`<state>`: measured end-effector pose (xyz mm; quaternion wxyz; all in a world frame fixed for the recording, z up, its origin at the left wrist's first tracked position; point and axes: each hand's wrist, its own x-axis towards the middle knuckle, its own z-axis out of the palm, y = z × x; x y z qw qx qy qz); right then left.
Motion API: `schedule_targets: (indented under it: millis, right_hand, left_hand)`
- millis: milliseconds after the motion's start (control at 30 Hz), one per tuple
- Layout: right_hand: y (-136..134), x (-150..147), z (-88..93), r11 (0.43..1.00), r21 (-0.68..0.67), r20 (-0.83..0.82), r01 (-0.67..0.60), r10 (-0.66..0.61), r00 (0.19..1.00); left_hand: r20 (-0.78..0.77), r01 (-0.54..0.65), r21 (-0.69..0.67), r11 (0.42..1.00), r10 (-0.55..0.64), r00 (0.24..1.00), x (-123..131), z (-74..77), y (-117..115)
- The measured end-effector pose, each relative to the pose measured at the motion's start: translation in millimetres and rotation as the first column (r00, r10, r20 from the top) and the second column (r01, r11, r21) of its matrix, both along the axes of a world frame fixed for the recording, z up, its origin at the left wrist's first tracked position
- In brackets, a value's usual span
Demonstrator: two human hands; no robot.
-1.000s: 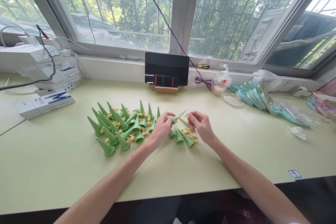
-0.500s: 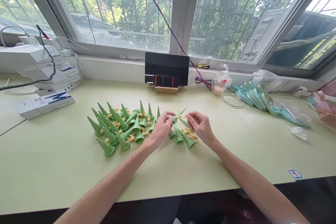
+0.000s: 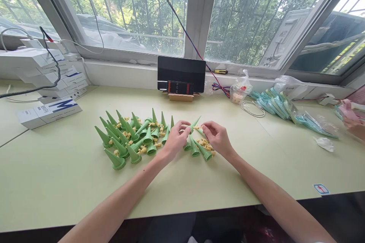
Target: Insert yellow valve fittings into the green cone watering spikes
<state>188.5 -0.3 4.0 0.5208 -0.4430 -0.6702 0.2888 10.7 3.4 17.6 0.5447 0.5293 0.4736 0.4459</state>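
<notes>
My left hand (image 3: 179, 136) is closed around the base of a green cone (image 3: 195, 122), whose tip points up and to the right. Between finger and thumb, my right hand (image 3: 216, 134) pinches a small yellow valve-like piece (image 3: 197, 127) against the side of that cone; whether it is seated there I cannot tell. Below the hands lie several loose green cones (image 3: 195, 150) with open ends toward me, beside a small pile of yellow pieces (image 3: 207, 144). To the left of my left hand stands a large group of green cones (image 3: 118, 161), several with yellow pieces at their sides.
A phone (image 3: 180, 87) leans on a dark tablet (image 3: 182, 69) at the back. White boxes (image 3: 51, 112) are at the left. Bagged teal items (image 3: 272, 102), a coiled cable (image 3: 253, 109) and a crumpled wrapper (image 3: 324, 144) lie right. Another person's hand (image 3: 354, 124) shows at the right edge.
The held cone has shifted slightly left and tilted a little more upright. My right hand has stayed nearly in place, still pinching the yellow piece.
</notes>
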Motion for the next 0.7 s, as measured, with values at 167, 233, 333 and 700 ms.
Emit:
schedule_targets:
  millis: [167, 233, 333, 700]
  right_hand:
    - [0.5, 0.6, -1.3, 1.000, 0.009, 0.018, 0.010, -0.011, 1.000]
    - [0.9, 0.9, -1.8, 1.000, 0.010, 0.014, 0.010, -0.010, 1.000]
    - [1.3, 1.0, -2.4, 1.000, 0.014, 0.005, 0.011, -0.011, 1.000]
    - [1.4, 0.5, -1.5, 1.000, 0.011, 0.007, -0.011, 0.011, 1.000]
  left_hand:
    - [0.053, 0.027, -0.008, 1.000, -0.027, 0.998, -0.2, -1.4, 0.0]
    - [0.071, 0.038, -0.005, 0.999, -0.038, 0.997, -0.4, -0.7, -0.2]
    - [0.071, 0.048, -0.015, 0.999, -0.047, 0.996, -0.9, 1.9, -1.1]
    - [0.000, 0.114, 0.005, 0.993, -0.114, 0.993, -2.6, 3.5, -2.4]
